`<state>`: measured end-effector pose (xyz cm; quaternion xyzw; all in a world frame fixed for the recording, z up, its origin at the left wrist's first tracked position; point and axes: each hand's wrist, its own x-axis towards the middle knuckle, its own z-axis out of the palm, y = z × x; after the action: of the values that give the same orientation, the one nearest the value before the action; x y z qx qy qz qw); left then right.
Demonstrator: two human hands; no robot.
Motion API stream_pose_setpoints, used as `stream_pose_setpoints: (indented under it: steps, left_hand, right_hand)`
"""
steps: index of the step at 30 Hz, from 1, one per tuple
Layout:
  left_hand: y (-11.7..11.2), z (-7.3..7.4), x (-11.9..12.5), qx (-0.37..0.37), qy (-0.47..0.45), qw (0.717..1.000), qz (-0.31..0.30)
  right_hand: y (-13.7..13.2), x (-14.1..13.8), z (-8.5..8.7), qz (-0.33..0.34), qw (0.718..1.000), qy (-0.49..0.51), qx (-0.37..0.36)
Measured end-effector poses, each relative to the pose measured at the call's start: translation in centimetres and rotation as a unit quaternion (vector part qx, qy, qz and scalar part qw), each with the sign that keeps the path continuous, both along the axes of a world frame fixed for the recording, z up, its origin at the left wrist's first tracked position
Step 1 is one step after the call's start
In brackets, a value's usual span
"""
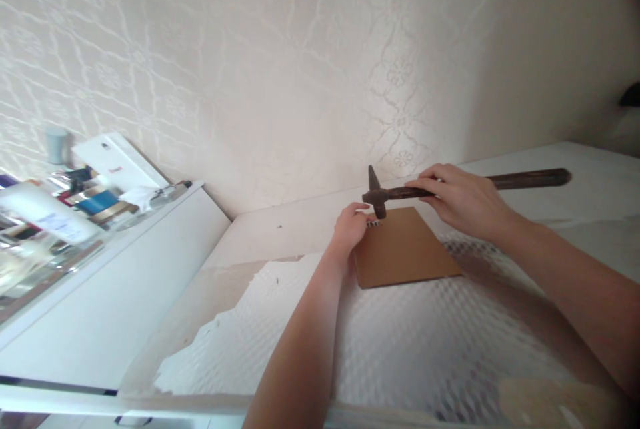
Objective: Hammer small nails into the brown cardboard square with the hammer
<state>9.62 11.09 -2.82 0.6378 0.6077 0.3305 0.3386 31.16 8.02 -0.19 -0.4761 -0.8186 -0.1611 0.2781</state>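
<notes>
My right hand (463,199) grips a dark hammer (525,180) near its head, the long handle sticking out to the right. The hammer head (375,195) hovers just over the far left corner of a brown board (405,252). My left hand (350,227) rests at that same corner, fingers pinched around something small beneath the hammer head; what it holds is too small to make out. The board lies flat on a white honeycomb-textured sheet (400,342).
A white table surface (280,225) runs up to a patterned cream wall (280,69). To the left stands a white cabinet (125,282) whose top is cluttered with bottles and boxes (75,199). The sheet's torn edge lies at the left.
</notes>
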Motion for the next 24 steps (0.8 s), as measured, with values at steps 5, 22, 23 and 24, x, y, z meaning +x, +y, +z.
stream_pose_setpoints:
  steps: [5, 22, 23, 24]
  left_hand:
    - [-0.03, 0.13, 0.07, 0.009, 0.006, 1.000, -0.002]
    - [0.12, -0.03, -0.03, 0.016, 0.007, 1.000, -0.003]
    - [0.09, -0.01, -0.03, 0.014, 0.007, 1.000, -0.002]
    - [0.07, 0.02, -0.02, 0.016, 0.009, 1.000, -0.002]
  right_hand:
    - [0.44, -0.01, -0.46, 0.028, 0.997, 0.007, 0.073]
    - [0.42, -0.11, -0.48, 0.042, 0.994, 0.002, 0.096]
    - [0.41, -0.12, -0.45, 0.038, 0.995, 0.004, 0.097]
    - [0.39, -0.14, -0.43, 0.036, 0.995, 0.005, 0.096]
